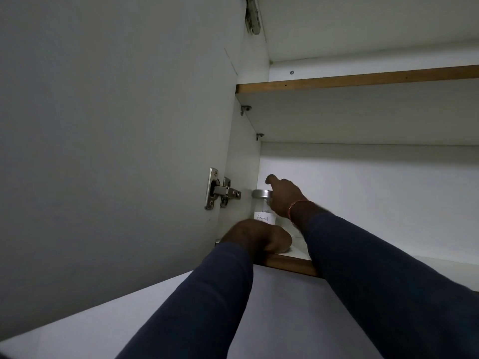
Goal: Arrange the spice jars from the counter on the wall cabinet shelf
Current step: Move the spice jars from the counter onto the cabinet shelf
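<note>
One spice jar [263,207] stands upright on the lower shelf [298,251] of the wall cabinet, in the rear left corner, close to the cabinet's left side panel [242,161]. The jar is clear glass with a round metal lid [261,194] and carries a white handwritten label [265,218] reading "Fennel"; its base is hidden behind the left hand. The right hand [283,198] is wrapped around the jar's right side at lid and neck level, fingers curled out of sight behind the glass, while the index finger [271,178] sticks up above the lid, clear of it. A thin orange band [298,207] circles the right wrist. The left hand [259,237] lies knuckles-up on the shelf's front edge directly before the jar, fingers folded loosely downward over the brown edge strip [290,264]; whether it touches the jar cannot be told, and it holds nothing visible. Both arms are in dark blue sleeves [375,281]. The rest of the lower shelf visible to the right is bare white board. The upper shelf [363,79], also with a brown front edge, is seen from below. The cabinet door [116,125] stands open at left, fixed by a metal hinge [220,190] level with the jar; a second hinge [252,14] shows at the top.
</note>
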